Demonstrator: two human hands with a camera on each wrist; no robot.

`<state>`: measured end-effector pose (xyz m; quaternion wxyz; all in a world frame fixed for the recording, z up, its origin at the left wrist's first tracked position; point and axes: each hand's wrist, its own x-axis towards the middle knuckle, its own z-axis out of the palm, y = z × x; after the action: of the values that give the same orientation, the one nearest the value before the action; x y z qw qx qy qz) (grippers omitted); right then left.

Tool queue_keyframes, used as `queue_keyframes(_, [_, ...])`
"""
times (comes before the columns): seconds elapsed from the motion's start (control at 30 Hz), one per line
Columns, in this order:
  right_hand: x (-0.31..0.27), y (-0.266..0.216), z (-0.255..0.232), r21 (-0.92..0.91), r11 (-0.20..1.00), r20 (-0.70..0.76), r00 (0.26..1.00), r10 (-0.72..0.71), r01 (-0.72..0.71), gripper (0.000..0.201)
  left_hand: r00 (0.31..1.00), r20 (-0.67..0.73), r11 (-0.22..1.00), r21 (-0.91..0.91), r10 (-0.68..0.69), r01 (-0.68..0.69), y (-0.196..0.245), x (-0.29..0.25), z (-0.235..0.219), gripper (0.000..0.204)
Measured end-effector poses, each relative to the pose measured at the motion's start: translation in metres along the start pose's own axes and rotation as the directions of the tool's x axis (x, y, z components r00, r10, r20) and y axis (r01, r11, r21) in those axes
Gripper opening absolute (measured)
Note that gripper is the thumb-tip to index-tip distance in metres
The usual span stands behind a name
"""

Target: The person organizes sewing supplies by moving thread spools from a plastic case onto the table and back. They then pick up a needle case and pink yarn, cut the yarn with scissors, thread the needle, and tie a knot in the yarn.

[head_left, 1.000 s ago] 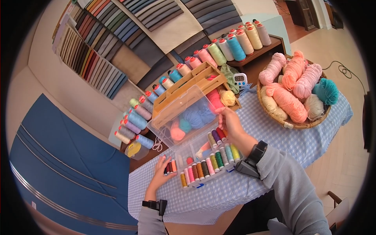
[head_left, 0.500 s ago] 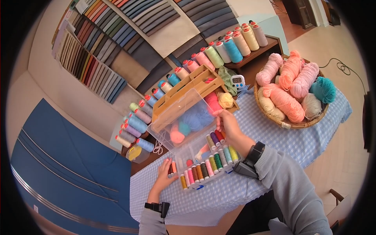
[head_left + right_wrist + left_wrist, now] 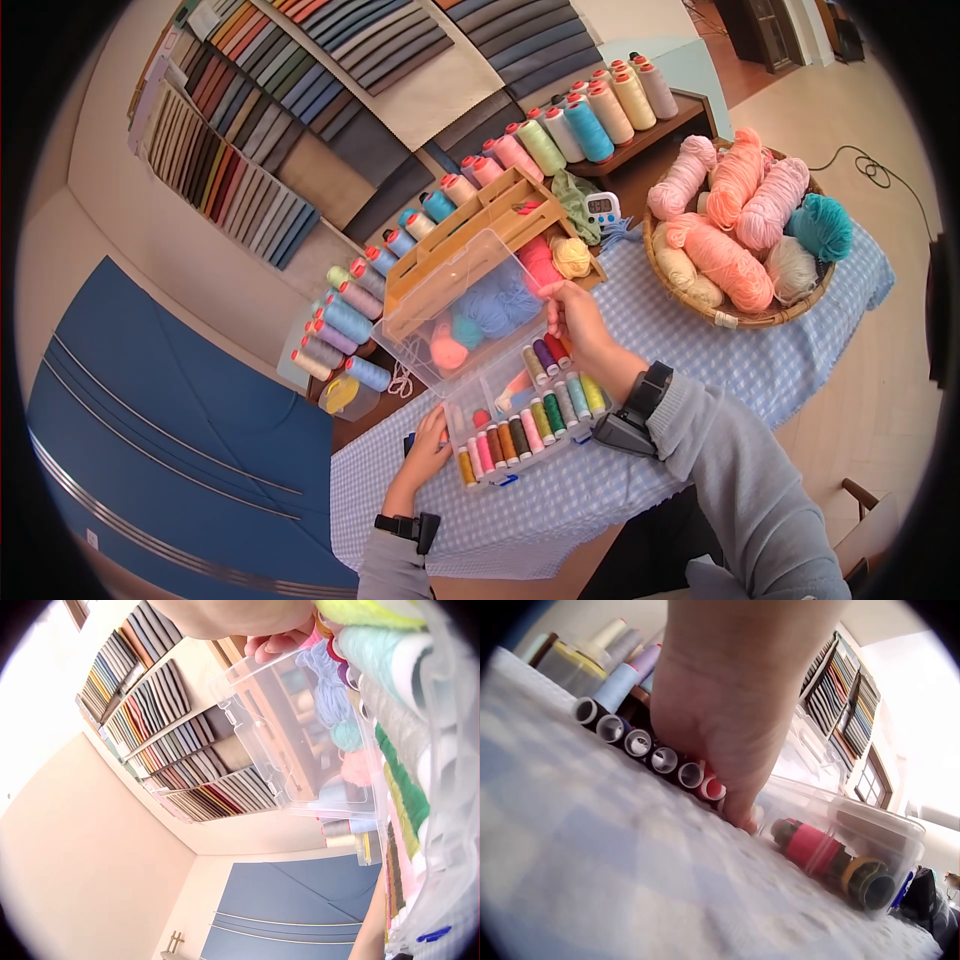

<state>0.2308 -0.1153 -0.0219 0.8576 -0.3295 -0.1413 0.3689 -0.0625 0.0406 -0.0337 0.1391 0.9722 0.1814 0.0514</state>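
A clear plastic box with its lid raised holds rows of colourful thread spools. At the upper right corner of the transparent lid, my right hand pinches the edge between thumb and fingers. To the left of the box, my left hand reaches over a row of spools lying on the cloth. Its thumb is at the near end of the spools closest to the box wall, and its fingers are mostly hidden behind the palm. Dark spools show past the left side of that hand.
Behind the lid stands a wooden organiser with yarn balls beside it. A basket full of yarn skeins is at the right, on the checked cloth. Large thread cones, a small timer and a yellow-lidded tub line the back.
My left hand has shifted rightwards over the spools, covering the reddish ones and uncovering dark ones at its left. My right hand keeps its hold on the lid.
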Motion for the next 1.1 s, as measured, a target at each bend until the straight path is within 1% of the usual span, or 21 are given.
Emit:
queue_keyframes(0.1, [-0.001, 0.001, 0.0, -0.008, 1.0, -0.002, 1.0, -0.006, 0.006, 0.023, 1.0, -0.019, 1.0, -0.012, 0.01, -0.01, 0.003, -0.001, 0.0, 0.06])
queue_keyframes(0.17, [0.0, 0.0, 0.0, -0.007, 1.0, -0.008, 1.0, -0.01, 0.01, 0.023, 0.997, 0.032, 0.952, 0.3, -0.072, 0.059, 0.01, -0.001, -0.002, 0.058])
queue_keyframes(0.3, [-0.001, 0.0, 0.001, 0.005, 1.0, -0.003, 1.0, -0.001, 0.001, 0.023, 0.994, 0.022, 0.923, 0.374, -0.109, 0.093, 0.023, 0.0, -0.003, 0.056])
queue_keyframes(0.33, [0.0, 0.0, 0.0, -0.003, 1.0, -0.009, 1.0, 0.0, 0.0, 0.023, 0.992, 0.011, 0.895, 0.432, -0.129, 0.111, 0.028, -0.002, -0.006, 0.058])
queue_keyframes(0.37, [0.0, 0.0, 0.0, -0.003, 1.0, -0.013, 1.0, -0.004, 0.004, 0.023, 0.989, 0.0, 0.863, 0.488, -0.146, 0.127, 0.035, -0.002, -0.009, 0.06])
queue_keyframes(0.4, [0.0, -0.001, 0.0, 0.009, 1.0, -0.003, 1.0, 0.004, -0.004, 0.022, 0.99, 0.004, 0.864, 0.489, -0.139, 0.12, 0.048, -0.002, -0.015, 0.06])
queue_keyframes(0.47, [0.0, 0.0, -0.001, 0.023, 1.0, 0.0, 1.0, 0.014, -0.014, 0.02, 0.974, -0.126, 0.749, 0.623, -0.187, 0.225, 0.076, -0.004, -0.031, 0.062])
queue_keyframes(0.5, [0.001, 0.001, -0.002, 0.012, 1.0, -0.002, 1.0, 0.002, -0.002, 0.02, 0.974, -0.123, 0.749, 0.624, -0.189, 0.224, 0.09, -0.005, -0.038, 0.062])
queue_keyframes(0.57, [0.001, 0.002, -0.001, 0.0, 1.0, -0.001, 1.0, -0.005, 0.005, 0.021, 0.95, -0.245, 0.654, 0.689, -0.195, 0.312, 0.118, -0.002, -0.048, 0.058])
queue_keyframes(0.6, [0.001, 0.002, -0.001, -0.007, 1.0, -0.006, 1.0, -0.002, 0.002, 0.021, 0.948, -0.245, 0.654, 0.687, -0.2, 0.316, 0.135, 0.004, -0.052, 0.058])
queue_keyframes(0.63, [0.001, 0.002, -0.001, -0.015, 1.0, -0.011, 1.0, -0.001, 0.001, 0.021, 0.973, -0.205, 0.798, 0.567, -0.101, 0.203, 0.154, 0.014, -0.055, 0.052])
queue_keyframes(0.67, [0.001, 0.002, -0.002, -0.018, 1.0, -0.01, 1.0, 0.0, 0.0, 0.021, 0.983, -0.184, 0.902, 0.425, 0.008, 0.072, 0.165, 0.025, -0.054, 0.046])
queue_keyframes(0.7, [0.002, 0.002, -0.003, 0.009, 1.0, -0.001, 1.0, 0.008, -0.008, 0.021, 0.983, -0.184, 0.903, 0.424, 0.009, 0.071, 0.171, 0.033, -0.05, 0.046])
queue_keyframes(0.73, [0.003, 0.002, -0.004, 0.036, 0.999, 0.007, 1.0, 0.016, -0.016, 0.021, 0.994, -0.105, 0.966, 0.259, 0.042, -0.013, 0.176, 0.04, -0.046, 0.043])
queue_keyframes(0.77, [0.002, -0.001, -0.003, 0.039, 0.999, 0.007, 1.0, 0.012, -0.012, 0.021, 0.995, -0.031, 0.993, 0.081, 0.091, -0.088, 0.18, 0.047, -0.042, 0.039])
queue_keyframes(0.8, [0.002, -0.003, -0.002, 0.093, 0.995, -0.019, 0.999, 0.049, -0.047, 0.021, 0.995, -0.028, 0.992, 0.085, 0.095, -0.093, 0.182, 0.054, -0.038, 0.039])
queue_keyframes(0.83, [0.001, -0.006, -0.002, 0.148, 0.986, -0.043, 0.995, 0.088, -0.08, 0.021, 0.992, -0.05, 0.985, 0.138, 0.113, -0.105, 0.183, 0.061, -0.033, 0.038])
queue_keyframes(0.87, [0.002, -0.006, -0.004, 0.152, 0.985, -0.046, 0.995, 0.085, -0.077, 0.021, 0.989, -0.073, 0.975, 0.19, 0.131, -0.116, 0.182, 0.068, -0.028, 0.037])
queue_keyframes(0.9, [0.003, -0.005, -0.005, 0.171, 0.98, -0.047, 0.993, 0.106, -0.096, 0.021, 0.988, -0.07, 0.974, 0.192, 0.134, -0.119, 0.18, 0.075, -0.024, 0.037])
queue_keyframes(0.97, [0.006, -0.004, -0.007, 0.192, 0.975, -0.047, 0.991, 0.123, -0.112, 0.021, 0.977, -0.126, 0.968, 0.206, 0.174, -0.146, 0.171, 0.091, -0.017, 0.037])
queue_keyframes(1.1, [0.006, -0.003, -0.006, 0.201, 0.974, -0.052, 0.992, 0.117, -0.104, 0.022, 0.969, -0.115, 0.966, 0.167, 0.219, -0.199, 0.16, 0.109, -0.008, 0.042])
